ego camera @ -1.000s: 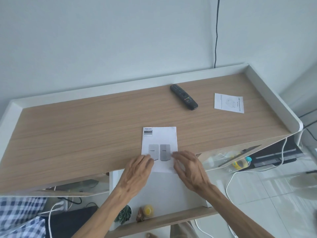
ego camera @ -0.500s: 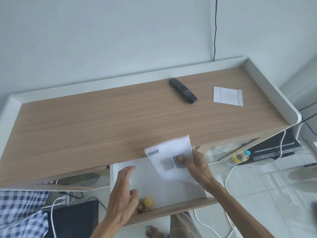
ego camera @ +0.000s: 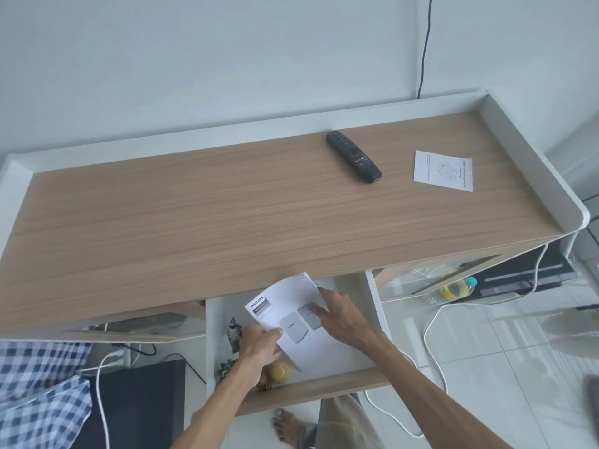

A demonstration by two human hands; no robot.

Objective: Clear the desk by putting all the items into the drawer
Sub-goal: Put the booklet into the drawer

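Left hand (ego camera: 259,346) and right hand (ego camera: 340,315) both pinch the Philips leaflet (ego camera: 288,299) above the open drawer (ego camera: 324,388); lower it flat beside the small ornaments (ego camera: 235,330), then loosen both grips

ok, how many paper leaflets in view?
2. A Philips booklet, held by the left hand and right hand over the open drawer; a small leaflet flat on the desk, right of the remote. Others may lie hidden in the drawer.
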